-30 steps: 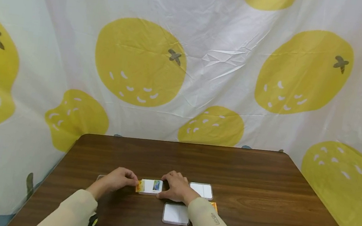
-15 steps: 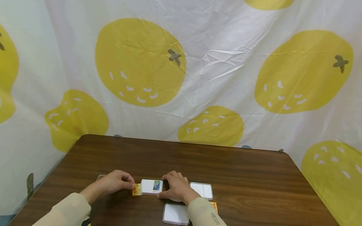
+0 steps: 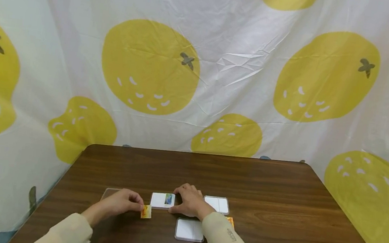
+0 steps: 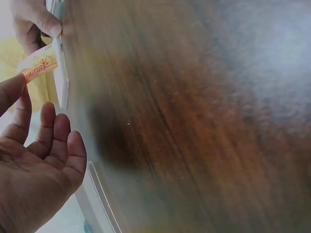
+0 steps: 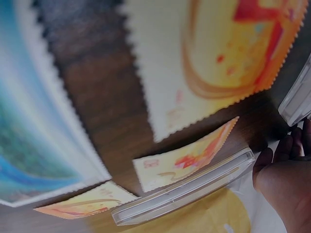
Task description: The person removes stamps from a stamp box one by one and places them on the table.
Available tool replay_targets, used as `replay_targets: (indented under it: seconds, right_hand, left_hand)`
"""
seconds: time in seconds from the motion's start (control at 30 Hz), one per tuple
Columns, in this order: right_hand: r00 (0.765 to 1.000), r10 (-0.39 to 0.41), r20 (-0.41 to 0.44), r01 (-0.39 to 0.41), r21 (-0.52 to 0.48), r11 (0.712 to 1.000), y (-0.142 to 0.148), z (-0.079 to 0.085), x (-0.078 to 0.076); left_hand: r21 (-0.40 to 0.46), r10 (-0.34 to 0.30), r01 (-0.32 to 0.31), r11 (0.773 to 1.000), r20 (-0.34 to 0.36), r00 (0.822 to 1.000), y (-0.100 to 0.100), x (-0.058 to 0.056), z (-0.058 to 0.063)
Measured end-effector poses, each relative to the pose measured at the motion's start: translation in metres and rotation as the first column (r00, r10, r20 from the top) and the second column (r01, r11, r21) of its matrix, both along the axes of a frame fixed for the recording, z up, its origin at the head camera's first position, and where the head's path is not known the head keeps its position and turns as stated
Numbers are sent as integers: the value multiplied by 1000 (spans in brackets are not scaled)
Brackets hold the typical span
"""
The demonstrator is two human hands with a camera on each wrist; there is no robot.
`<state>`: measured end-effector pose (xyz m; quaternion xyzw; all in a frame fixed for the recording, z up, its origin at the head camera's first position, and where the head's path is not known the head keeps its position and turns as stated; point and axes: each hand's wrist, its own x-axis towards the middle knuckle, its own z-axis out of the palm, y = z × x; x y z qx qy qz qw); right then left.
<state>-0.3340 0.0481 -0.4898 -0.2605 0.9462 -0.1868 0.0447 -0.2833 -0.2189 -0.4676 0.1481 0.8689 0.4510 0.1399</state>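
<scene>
Between thumb and index finger, my left hand (image 3: 120, 201) pinches an orange-and-cream postage stamp (image 3: 146, 211); its other fingers are loosely bent. In the left wrist view this stamp (image 4: 41, 67) is slightly curved and overlaps the edge of a flat case (image 4: 62, 87). My right hand (image 3: 190, 201) grips the right end of that case (image 3: 158, 199), thumb on the near edge and fingers on the far one. A blue-green stamp (image 3: 168, 199) lies at the right of its white face. The held stamp is just in front of the case, near its left corner.
One white case (image 3: 189, 230) lies in front of the right hand, another (image 3: 216, 204) right of it. A clear case piece (image 3: 110, 192) is partly behind the left hand. Several perforated stamps (image 5: 184, 162) lie by the right forearm, mostly hidden by the sleeve in the head view.
My left hand has drawn the orange stamp off the case's left end and moved toward me. The right hand and the case have stayed put.
</scene>
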Motion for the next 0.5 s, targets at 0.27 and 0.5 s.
replay_targets:
  seconds: [0.27, 0.5]
  right_hand:
    - [1000, -2, 5, 2, -2, 1000, 0, 0, 0]
    - [1000, -3, 9, 3, -2, 1000, 0, -1, -1]
  left_hand:
    - [10, -36, 36, 999, 4, 999, 2, 7, -3]
    - [36, -63, 64, 997, -30, 998, 2, 9, -7]
